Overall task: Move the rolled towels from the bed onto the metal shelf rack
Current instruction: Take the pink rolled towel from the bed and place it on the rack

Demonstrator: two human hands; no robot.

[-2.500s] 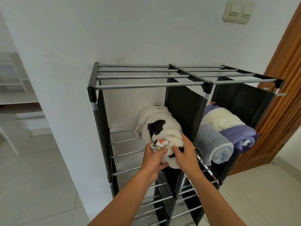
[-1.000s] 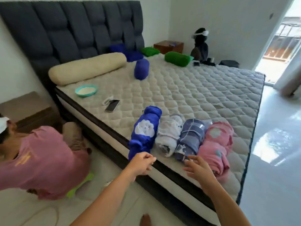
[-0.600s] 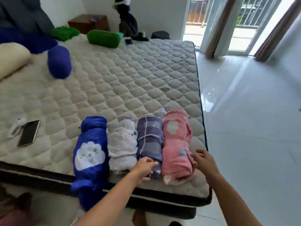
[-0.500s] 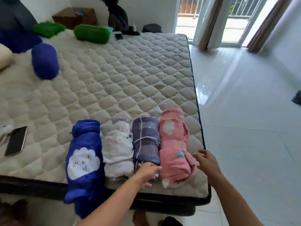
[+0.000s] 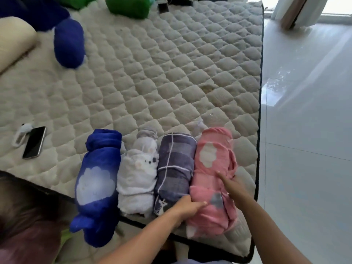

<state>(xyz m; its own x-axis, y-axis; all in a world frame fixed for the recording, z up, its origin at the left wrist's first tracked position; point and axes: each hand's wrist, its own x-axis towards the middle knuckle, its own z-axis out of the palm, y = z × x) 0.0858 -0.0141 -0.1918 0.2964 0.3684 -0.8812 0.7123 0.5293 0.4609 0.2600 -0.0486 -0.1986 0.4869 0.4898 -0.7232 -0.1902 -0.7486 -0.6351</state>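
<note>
Four rolled towels lie side by side at the near edge of the bed: a blue towel with a cloud print overhanging the edge, a white towel, a grey-purple plaid towel and a pink towel. My left hand presses into the pink towel's left side, between it and the plaid one. My right hand grips the same towel's right side, one finger stretched over its top. The pink towel still rests on the mattress. The metal shelf rack is out of view.
A phone and a small white object lie on the mattress at left. A blue bolster, a cream bolster and a green pillow sit farther back. Another person crouches at lower left. Tiled floor lies right.
I turned from the shelf rack to the bed and came closer. Both hands, empty half a second ago, have closed in on the pink towel from either side.
</note>
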